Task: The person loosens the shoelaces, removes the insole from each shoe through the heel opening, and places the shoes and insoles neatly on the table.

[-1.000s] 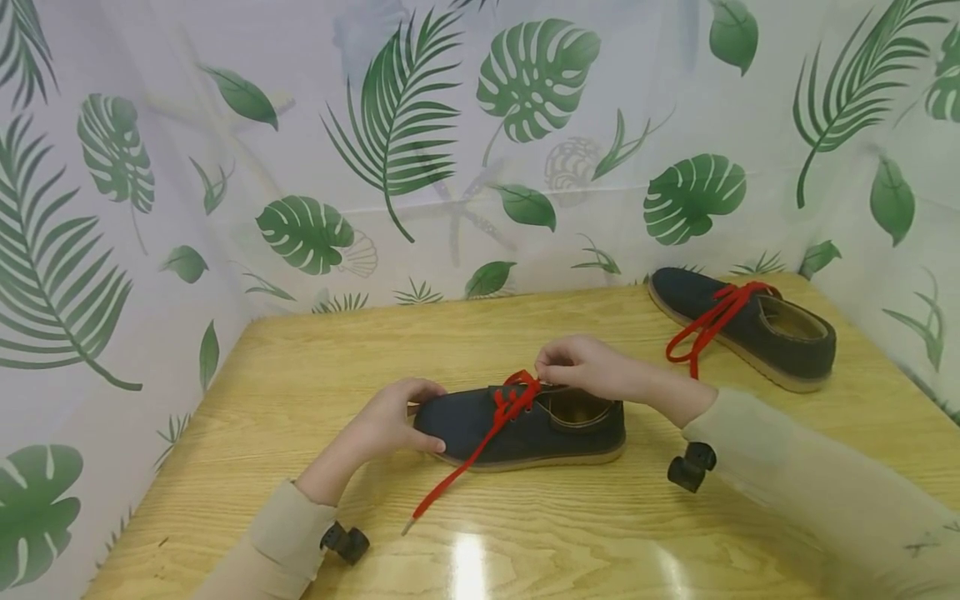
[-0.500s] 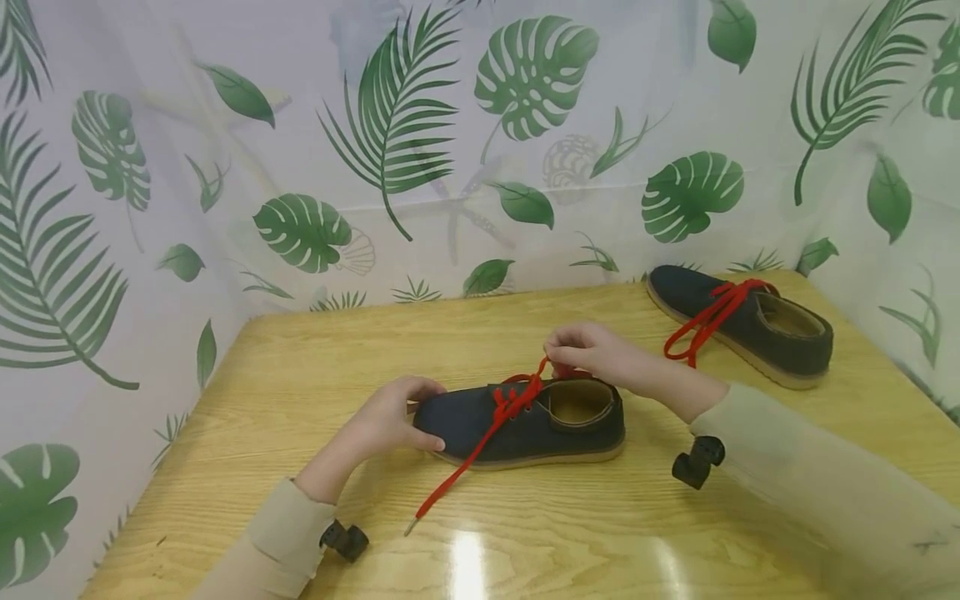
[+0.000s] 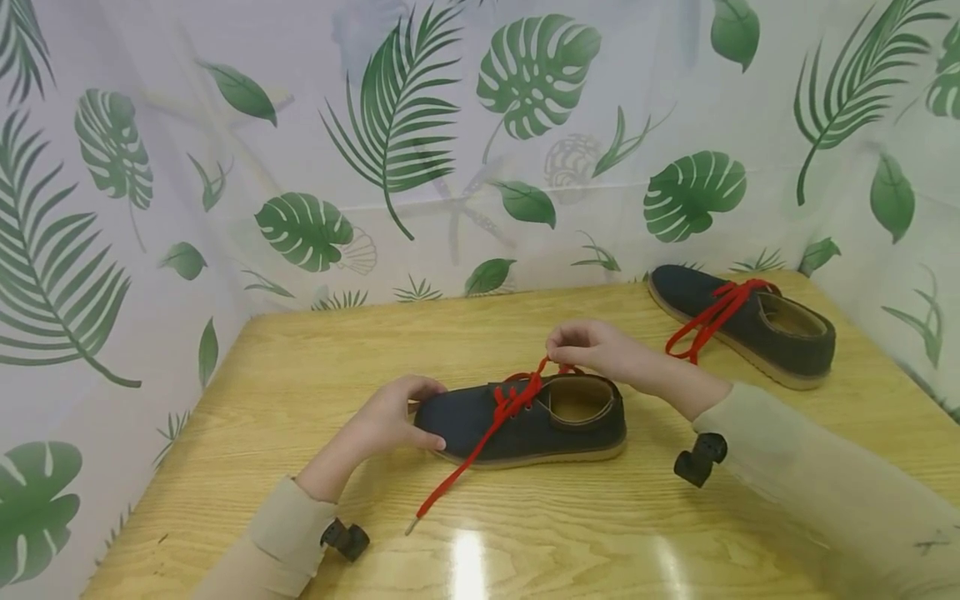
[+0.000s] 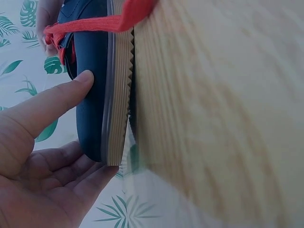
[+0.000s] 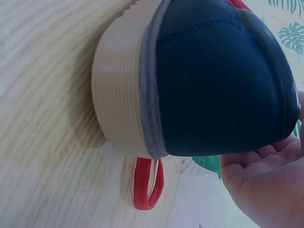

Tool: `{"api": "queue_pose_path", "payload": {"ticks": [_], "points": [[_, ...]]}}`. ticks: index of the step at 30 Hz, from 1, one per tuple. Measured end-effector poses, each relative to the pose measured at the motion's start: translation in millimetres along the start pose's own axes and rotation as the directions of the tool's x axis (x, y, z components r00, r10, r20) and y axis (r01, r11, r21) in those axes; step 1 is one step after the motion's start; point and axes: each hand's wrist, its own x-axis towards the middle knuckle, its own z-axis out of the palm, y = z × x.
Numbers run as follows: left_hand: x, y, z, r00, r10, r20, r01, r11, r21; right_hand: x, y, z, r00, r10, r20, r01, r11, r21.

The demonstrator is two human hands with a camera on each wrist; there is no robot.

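Note:
In the head view a dark blue shoe (image 3: 465, 421) lies sole-down on the table, its toe to the left. My left hand (image 3: 390, 417) holds the toe, thumb on the near side and fingers round the front; the left wrist view shows the thumb (image 4: 71, 92) pressed to the upper. Above the shoe's opening, my right hand (image 3: 588, 346) pinches the red shoelace (image 3: 542, 367), which rises taut from the knotted eyelets. The lace's other end, with a metal tip, trails across the table's near side. The right wrist view has the heel (image 5: 213, 90) hiding the pinching fingertips.
A second dark blue shoe (image 3: 787, 342) with red laces (image 3: 720, 312) rests at the back right of the wooden table (image 3: 322, 350). A leaf-print curtain (image 3: 450, 167) hangs behind and at both sides. A red lace loop (image 5: 148, 190) lies beyond the held shoe.
My right hand has risen a little and shifted right, drawing the lace up from the knot and uncovering the shoe's opening. The left hand keeps its hold on the toe.

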Motion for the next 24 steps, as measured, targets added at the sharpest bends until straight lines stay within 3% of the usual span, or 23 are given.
{"api": "queue_pose_path", "payload": {"ticks": [24], "points": [[-0.2,2.9,-0.9,1.0,-0.003,0.008,0.003,1.0,0.009,12.1,-5.9,2.0,0.991,-0.13,-0.046,0.118,0.973,-0.196]]}}
